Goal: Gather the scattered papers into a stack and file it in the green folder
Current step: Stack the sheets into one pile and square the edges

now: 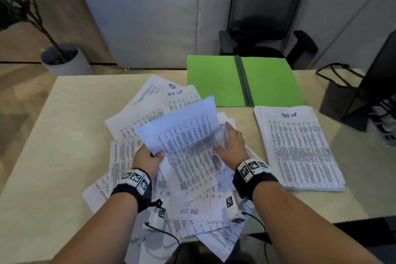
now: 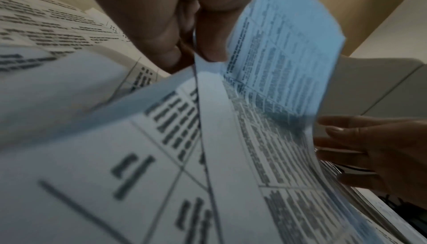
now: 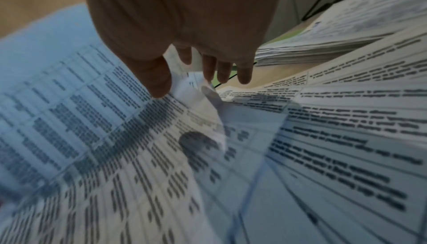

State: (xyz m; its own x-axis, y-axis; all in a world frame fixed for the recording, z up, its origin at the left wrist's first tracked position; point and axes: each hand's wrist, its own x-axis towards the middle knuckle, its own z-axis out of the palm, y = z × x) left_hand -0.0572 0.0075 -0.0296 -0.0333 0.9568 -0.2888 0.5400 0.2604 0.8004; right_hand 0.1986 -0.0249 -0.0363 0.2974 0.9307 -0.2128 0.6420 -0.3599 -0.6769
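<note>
- Left hand (image 1: 147, 157): fingers and thumb pinched on the near left corner of a raised sheet (image 1: 182, 126), lifting that corner clear of the scattered papers (image 1: 150, 103).
- Right hand (image 1: 232, 144): fingers nearly straight and spread, thumb on the raised sheet's right edge, fingertips (image 3: 245, 76) reaching past it; a firm grip not discernible.
- Raised sheet bowed between the two hands, above the middle of the tabletop (image 1: 53, 135).
- One green folder (image 1: 216, 81), lying open flat at the far edge of the tabletop, right of centre, far edge overhanging.
- One squared stack (image 1: 297, 148) toward the right edge, just in front of the folder, headed "TASK LIST".
- Scattered papers: many, overlapping, fanned from the middle to the near edge; not countable.
- Two wrist bands with black-and-white markers, one per wrist.
- Print blurred in both wrist views; left hand's fingers (image 2: 166, 29) dark and close to the lens.
- Some sheets hang over the near edge, cut off by the frame.
- Plant pot (image 1: 64, 60), office chair (image 1: 265, 38), dark stand (image 1: 351, 96) beyond or at the right side, partly cropped.
</note>
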